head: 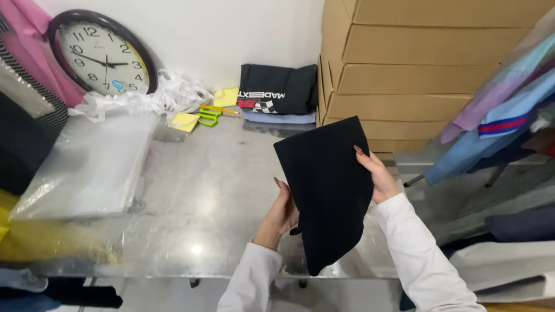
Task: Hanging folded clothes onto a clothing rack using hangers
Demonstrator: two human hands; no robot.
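Both white sleeves (404,254) framed the folded black cloth (326,185), held above the steel table (196,196); my left hand (281,215) and right hand (378,176) gripped its side edges. It felt soft, light, floppy, best pinched at the edges

We look down on a shiny metal surface (208,196). Our landmark is the round wall clock (103,53) leaning at its back edge. Just right of the clock lie crumpled white plastic bags (150,98), then yellow sticky notes (185,121) and green scissors (209,115). Farther right, folded dark garments (277,89) sit stacked. Below the clock rests a pile of clear plastic sleeves (87,167).
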